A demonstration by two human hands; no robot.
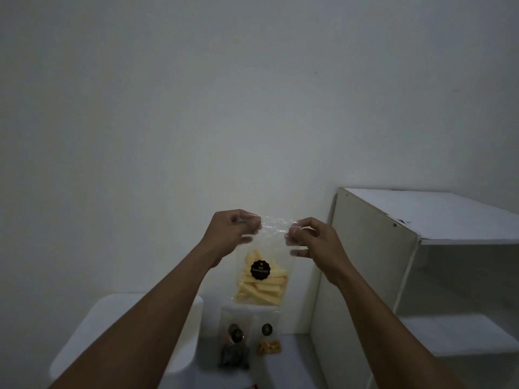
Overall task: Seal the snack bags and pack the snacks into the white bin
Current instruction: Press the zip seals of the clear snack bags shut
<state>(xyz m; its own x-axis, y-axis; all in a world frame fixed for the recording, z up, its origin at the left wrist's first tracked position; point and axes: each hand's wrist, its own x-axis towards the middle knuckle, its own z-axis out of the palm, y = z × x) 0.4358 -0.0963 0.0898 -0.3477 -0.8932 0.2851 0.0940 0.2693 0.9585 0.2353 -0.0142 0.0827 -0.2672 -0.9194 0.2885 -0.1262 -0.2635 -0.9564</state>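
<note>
Three snack bags are showing: one is hanging in the air, two are lying on the worktop [295,360] below it. The left hand [227,231] and the right hand [314,240] are each pinching a top corner of the clear bag of pale sticks [261,282], thumb against fingers, with the strip of plastic stretching between the two pinches. The left fingers [254,224] and the right fingers [293,234] are pressing together on the film; whether the closure between them is already shut, I cannot tell, as the frame is dim.

Judgement on progress: sealing of this bag is under way, and packing looks not yet begun. The dark-snack bag [234,346] and the small yellow-snack bag [268,339] are sitting side by side well below the fingers, outside the bin. Their seal state is not readable. The white bin [185,332] is standing below and to the left of the left fingers, largely hidden by the left forearm, so its contents are not visible.

Room for moving: open air above and ahead of the fingers up to the wall [252,94]. The white shelf unit [373,262] is standing just right of the right fingers; its side panel is the nearest hard edge. The path down-left to the bin looks free.
</note>
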